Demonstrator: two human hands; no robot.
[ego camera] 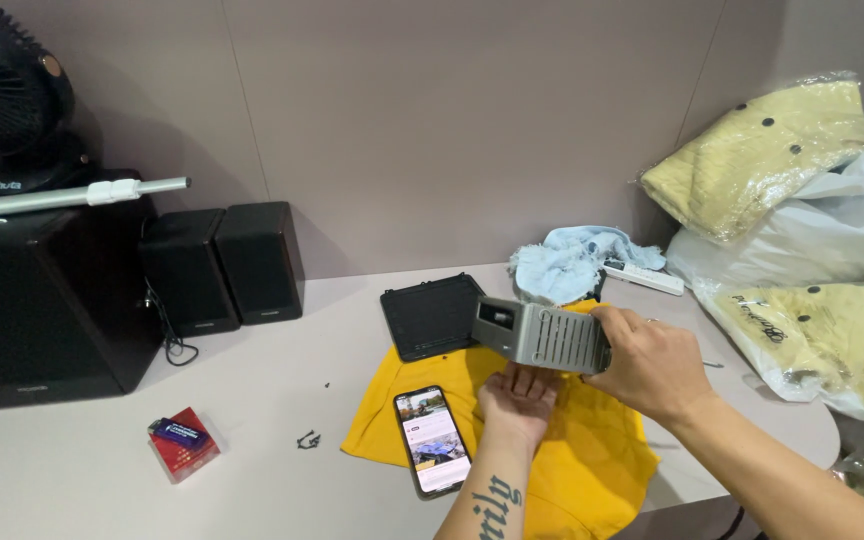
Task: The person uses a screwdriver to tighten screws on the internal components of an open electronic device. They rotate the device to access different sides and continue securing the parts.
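Observation:
A small grey box-shaped device [540,334] with a ribbed side and a lens at one end is lifted above a yellow cloth [592,455]. My right hand [649,362] grips its right end. My left hand [518,398] lies palm up under it, fingers touching its underside. A smartphone [432,440] with a lit screen rests on the cloth's left edge. A black flat panel [430,315] lies just behind the device.
Two black speakers [222,265] and a larger black box [42,300] stand at left, with a fan [2,80] above. A red small box [183,444] and tiny black parts [308,439] lie on the table. Light blue rag [577,260], white remote [644,278], bagged yellow garments [802,290] at right.

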